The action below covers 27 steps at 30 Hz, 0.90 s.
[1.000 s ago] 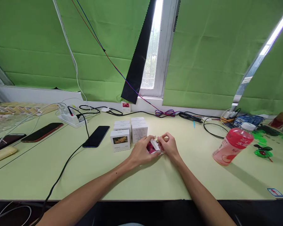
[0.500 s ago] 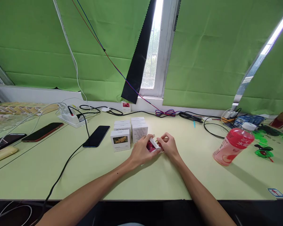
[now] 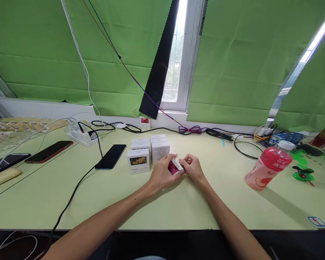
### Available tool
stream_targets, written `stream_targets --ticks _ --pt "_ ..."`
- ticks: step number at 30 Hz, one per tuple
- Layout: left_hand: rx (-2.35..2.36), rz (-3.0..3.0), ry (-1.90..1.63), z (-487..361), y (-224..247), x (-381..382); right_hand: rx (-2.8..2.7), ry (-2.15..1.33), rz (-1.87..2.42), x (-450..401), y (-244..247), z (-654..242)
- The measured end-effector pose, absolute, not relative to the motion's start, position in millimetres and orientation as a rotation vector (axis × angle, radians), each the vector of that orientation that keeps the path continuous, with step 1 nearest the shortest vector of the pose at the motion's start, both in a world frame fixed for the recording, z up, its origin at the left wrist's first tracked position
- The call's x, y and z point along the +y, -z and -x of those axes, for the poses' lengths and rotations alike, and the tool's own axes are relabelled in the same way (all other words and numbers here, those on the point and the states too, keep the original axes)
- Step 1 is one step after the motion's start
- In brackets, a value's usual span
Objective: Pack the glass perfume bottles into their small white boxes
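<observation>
My left hand [image 3: 162,170] is wrapped round a small white box [image 3: 173,167] with a dark pink flower picture, tilted on the table, a flap standing up at its far end. The fingers of my right hand [image 3: 193,167] are pinched together at the box's right end. What they hold there is mostly hidden. Just left of my left hand stand several similar white boxes in two rows, among them one with a yellow flower picture [image 3: 138,161] and one with printed text [image 3: 160,151].
A black phone [image 3: 111,156] lies left of the boxes, crossed at its corner by a black cable [image 3: 78,191]. A pink drink bottle [image 3: 268,168] stands tilted in view on the right. Behind are a power strip [image 3: 83,137] and coiled cables [image 3: 219,134].
My right hand has shifted slightly left, closer against the box end. A small gold-coloured piece seen between its fingers earlier is now mostly out of sight.
</observation>
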<state>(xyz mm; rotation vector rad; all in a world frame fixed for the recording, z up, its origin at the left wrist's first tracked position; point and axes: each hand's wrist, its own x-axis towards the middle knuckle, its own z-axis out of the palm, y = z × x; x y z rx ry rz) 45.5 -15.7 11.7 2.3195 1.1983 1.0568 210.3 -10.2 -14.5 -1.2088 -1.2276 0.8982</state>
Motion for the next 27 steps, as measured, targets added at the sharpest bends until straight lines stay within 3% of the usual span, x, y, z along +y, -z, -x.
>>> stream_targets --ticks 27 --pt "1.180 -2.326 -1.026 -45.8 -15.2 -18.8 -1.344 -0.898 1.178 -4.2 21.0 -213.1"
